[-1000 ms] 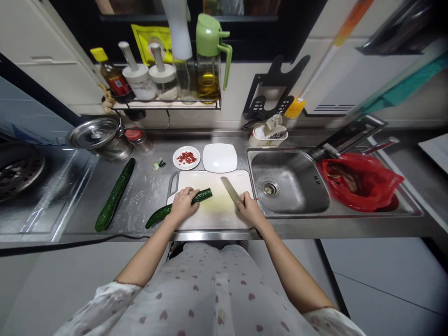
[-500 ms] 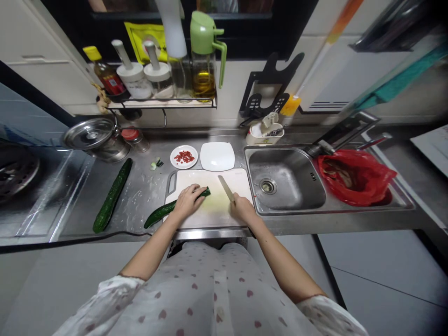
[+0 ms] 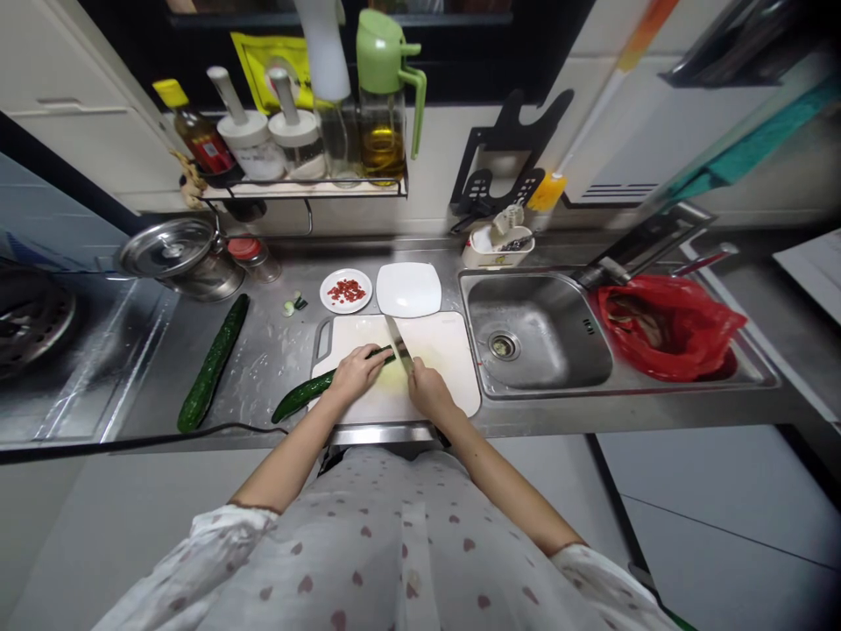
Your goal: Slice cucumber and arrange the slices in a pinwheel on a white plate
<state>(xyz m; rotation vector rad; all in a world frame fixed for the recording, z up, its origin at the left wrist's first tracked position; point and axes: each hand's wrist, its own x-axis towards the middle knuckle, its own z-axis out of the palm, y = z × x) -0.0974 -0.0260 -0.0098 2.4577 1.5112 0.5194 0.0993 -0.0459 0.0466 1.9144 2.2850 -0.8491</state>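
A left hand (image 3: 356,374) steadies a cucumber (image 3: 299,399) on a white board (image 3: 443,346) atop a steel desk (image 3: 158,368), fingers curled over it near its right end. The right hand (image 3: 428,390) closes firmly around a knife (image 3: 398,343), the blade at that same end. The cucumber's left end juts past the board. Likely stiff and fairly light, its glossy skin may slip or roll; the surest hold is from above, fingertips tucked clear of the blade.

I stand at a long steel counter (image 3: 151,368), a sink (image 3: 571,350) let into its right half, and light glints off the metal. On the far side I face a pale wall (image 3: 434,193) below a broad dark frame (image 3: 486,61).
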